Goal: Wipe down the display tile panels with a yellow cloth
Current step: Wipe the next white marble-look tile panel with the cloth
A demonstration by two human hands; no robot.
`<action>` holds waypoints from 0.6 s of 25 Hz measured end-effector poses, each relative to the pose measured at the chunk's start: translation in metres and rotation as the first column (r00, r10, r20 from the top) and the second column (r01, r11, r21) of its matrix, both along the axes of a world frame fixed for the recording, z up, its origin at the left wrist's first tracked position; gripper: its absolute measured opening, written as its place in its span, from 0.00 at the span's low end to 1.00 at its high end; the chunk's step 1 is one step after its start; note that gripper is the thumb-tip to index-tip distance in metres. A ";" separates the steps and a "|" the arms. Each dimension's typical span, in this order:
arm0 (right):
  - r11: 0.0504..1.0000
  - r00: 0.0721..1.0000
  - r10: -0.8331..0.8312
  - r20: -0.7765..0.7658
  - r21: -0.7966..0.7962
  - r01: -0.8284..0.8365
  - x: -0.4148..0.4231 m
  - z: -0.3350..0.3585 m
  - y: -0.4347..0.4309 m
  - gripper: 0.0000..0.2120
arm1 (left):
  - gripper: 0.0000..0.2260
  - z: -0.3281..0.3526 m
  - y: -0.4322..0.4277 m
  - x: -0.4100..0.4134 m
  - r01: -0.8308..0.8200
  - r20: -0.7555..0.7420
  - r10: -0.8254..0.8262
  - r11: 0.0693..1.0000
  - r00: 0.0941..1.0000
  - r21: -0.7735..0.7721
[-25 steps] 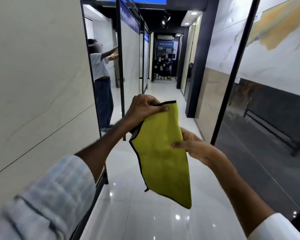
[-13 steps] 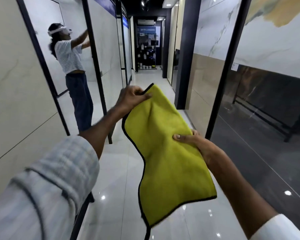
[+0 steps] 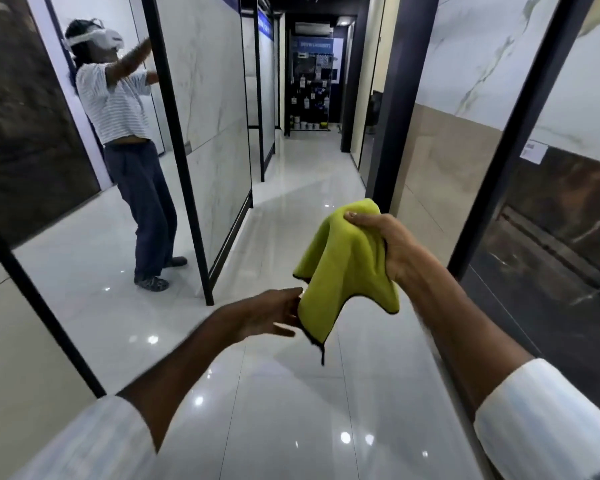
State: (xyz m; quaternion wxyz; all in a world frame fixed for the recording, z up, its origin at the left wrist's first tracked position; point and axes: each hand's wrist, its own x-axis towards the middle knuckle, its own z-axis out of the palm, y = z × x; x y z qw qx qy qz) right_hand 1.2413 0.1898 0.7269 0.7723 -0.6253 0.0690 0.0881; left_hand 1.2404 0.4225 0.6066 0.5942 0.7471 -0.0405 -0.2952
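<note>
Tall glossy framed tile panels line both sides of a showroom aisle: white marble-look display tile panel on left [image 3: 205, 98], dark brown stone-look tile panel on right [image 3: 551, 244], black metal frame posts [image 3: 177, 150] between them, shiny white tiled floor [image 3: 274, 410] underfoot. Another person in striped top [image 3: 115, 98] stands at left, arms up toward a panel. Small yellow microfibre cloth with black stitched edge [image 3: 343, 271] hangs mid-air over the aisle, touching no panel. Right hand [image 3: 392, 247] is clenched round the bunched top of the cloth, thumb pressed on top; rest drapes down below the fist to a pointed corner. Left hand [image 3: 274, 317] is lower and to the left, fingers loosely spread right at the cloth's lower edge; blurred, so cannot tell if it pinches the fabric or only brushes it. Cloth looks light, soft, floppy, not slippery, nothing to break; it folds wherever unsupported. Best grip judged: wad or flatten it into 1 palm so a broad pad meets the tile, not a dangling corner. Wiping not yet begun here; right-side panel is nearest the holding hand.
</note>
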 end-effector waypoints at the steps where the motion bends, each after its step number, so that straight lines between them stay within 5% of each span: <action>1: 1.000 1.000 -0.004 0.009 0.020 0.003 0.029 0.003 0.002 0.22 | 0.18 -0.003 -0.011 0.024 -0.013 -0.050 0.010 0.999 0.999 -0.046; 4: 0.992 0.999 -0.034 0.043 0.120 0.029 0.111 0.001 0.000 0.15 | 0.20 -0.004 -0.029 0.101 -0.198 -0.153 0.163 0.947 0.975 -0.253; 9: 0.982 0.986 -0.168 -0.006 0.092 0.168 0.249 -0.023 0.002 0.23 | 0.20 -0.001 -0.043 0.252 -0.370 -0.302 0.227 0.706 0.926 -0.604; 15: 0.946 0.946 -0.324 0.017 0.032 0.323 0.390 -0.017 -0.043 0.24 | 0.16 0.026 -0.048 0.424 -0.268 -0.063 0.285 0.768 0.956 -0.582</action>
